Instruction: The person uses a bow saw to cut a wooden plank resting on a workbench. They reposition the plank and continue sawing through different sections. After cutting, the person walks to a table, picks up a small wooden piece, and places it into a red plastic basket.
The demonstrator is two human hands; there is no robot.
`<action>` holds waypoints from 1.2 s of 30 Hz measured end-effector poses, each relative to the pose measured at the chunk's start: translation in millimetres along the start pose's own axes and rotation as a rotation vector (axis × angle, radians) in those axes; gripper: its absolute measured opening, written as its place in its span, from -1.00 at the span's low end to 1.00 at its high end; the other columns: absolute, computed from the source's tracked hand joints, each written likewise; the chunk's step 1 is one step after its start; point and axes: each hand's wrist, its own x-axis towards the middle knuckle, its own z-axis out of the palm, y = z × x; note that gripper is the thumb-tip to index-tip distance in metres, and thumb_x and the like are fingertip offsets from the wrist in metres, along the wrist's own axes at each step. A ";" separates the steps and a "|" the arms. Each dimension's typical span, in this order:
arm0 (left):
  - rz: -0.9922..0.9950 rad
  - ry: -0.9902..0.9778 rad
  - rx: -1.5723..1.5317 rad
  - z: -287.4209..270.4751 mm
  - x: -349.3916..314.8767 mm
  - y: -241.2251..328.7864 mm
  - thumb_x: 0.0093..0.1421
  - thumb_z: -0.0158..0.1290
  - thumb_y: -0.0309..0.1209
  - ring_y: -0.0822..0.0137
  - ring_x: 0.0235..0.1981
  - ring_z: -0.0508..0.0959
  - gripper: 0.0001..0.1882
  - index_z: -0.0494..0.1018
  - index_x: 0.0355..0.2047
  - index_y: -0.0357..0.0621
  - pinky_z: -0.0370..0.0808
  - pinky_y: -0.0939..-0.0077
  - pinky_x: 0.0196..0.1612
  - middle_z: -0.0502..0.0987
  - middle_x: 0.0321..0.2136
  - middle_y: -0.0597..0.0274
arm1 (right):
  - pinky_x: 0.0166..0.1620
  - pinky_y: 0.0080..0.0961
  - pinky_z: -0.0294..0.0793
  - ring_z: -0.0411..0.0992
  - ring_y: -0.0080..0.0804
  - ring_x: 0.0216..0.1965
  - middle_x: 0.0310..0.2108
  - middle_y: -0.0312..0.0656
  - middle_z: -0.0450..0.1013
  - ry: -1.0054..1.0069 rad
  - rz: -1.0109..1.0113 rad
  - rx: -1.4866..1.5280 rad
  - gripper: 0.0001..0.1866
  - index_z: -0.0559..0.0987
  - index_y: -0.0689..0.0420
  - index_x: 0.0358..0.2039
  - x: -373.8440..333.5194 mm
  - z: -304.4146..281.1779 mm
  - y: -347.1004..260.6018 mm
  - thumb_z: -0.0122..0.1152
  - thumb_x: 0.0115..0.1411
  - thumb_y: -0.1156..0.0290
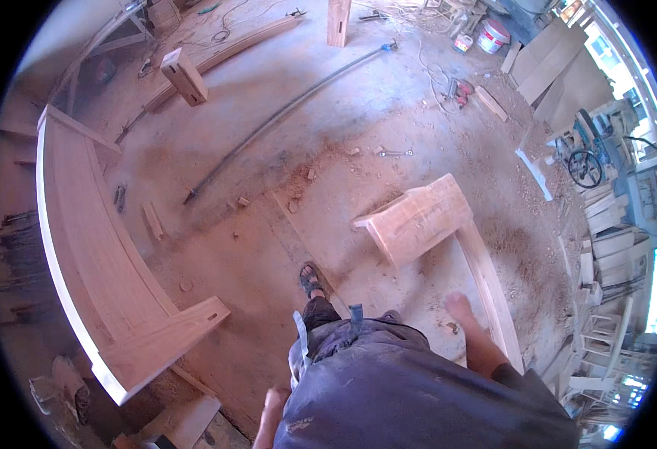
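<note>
My right hand (460, 308) hangs low on my right, beside a long pale wooden beam (487, 288). Its fingers are blurred, and I cannot make out whether it touches the beam. At the beam's far end a broad wooden block-like piece (422, 221) lies on the floor. My left hand (274, 400) shows only in part at my left side, near my dark shirt, its fingers mostly hidden. Left of me stands a large curved wooden panel (108, 247) with a slotted end piece (175, 340) at its near end.
A long metal bar clamp (283, 112) crosses the dusty floor ahead. Beyond it are a slotted wooden post (185, 78), a wrench (397, 153), a red power tool (461, 91) with a cord, and a bucket (493, 36). Wood pieces and a spoked wheel (585, 168) line the right side.
</note>
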 end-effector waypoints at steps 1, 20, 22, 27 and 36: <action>0.012 0.033 -0.007 -39.9 5.4 11.5 0.22 0.11 -0.21 0.13 -0.32 0.67 -0.69 0.61 -0.20 -0.18 0.61 0.20 -0.17 0.66 -0.33 0.08 | -0.20 -0.10 0.52 0.53 0.06 -0.32 -0.40 0.09 0.54 -0.205 -0.206 -0.212 -0.76 0.65 0.16 -0.32 -12.0 9.3 -16.5 0.17 0.12 0.28; 0.394 0.288 -0.053 -367.0 323.9 412.6 0.21 0.14 -0.21 0.05 0.02 0.58 -0.48 0.46 0.11 -0.23 0.49 0.36 0.10 0.58 0.01 -0.04 | -0.07 -0.41 0.60 0.62 -0.24 -0.17 -0.15 -0.02 0.62 -0.409 0.224 0.401 -0.61 0.67 0.22 -0.13 188.7 -31.2 -272.4 0.26 -0.02 0.39; 0.345 0.176 0.177 -363.4 341.9 413.7 0.19 0.14 -0.19 0.08 0.00 0.59 -0.45 0.45 0.15 -0.18 0.50 0.34 0.09 0.60 -0.02 -0.02 | 0.01 -0.34 0.56 0.60 -0.12 -0.14 -0.21 0.04 0.62 -0.394 0.220 0.366 -0.64 0.69 0.17 -0.17 230.6 -36.1 -262.0 0.17 -0.01 0.41; -0.256 0.376 -0.364 -398.4 329.9 299.9 0.15 0.13 -0.23 0.09 -0.28 0.63 -0.67 0.60 -0.18 -0.19 0.56 0.30 -0.21 0.63 -0.26 -0.03 | -0.01 -0.09 0.49 0.53 0.07 -0.07 -0.16 0.15 0.55 -0.405 -0.003 0.113 -0.74 0.66 0.17 -0.28 388.2 -92.6 -326.9 0.07 0.09 0.37; 0.040 0.345 -0.321 -455.6 378.9 351.1 0.15 0.11 -0.42 0.29 -0.49 0.54 -0.91 0.51 -0.48 -0.13 0.49 0.31 -0.43 0.51 -0.56 0.21 | -0.25 -0.05 0.47 0.50 0.14 -0.30 -0.39 0.16 0.51 -0.034 0.035 0.551 -0.86 0.54 0.21 -0.44 619.7 -217.2 -420.0 0.06 0.12 0.42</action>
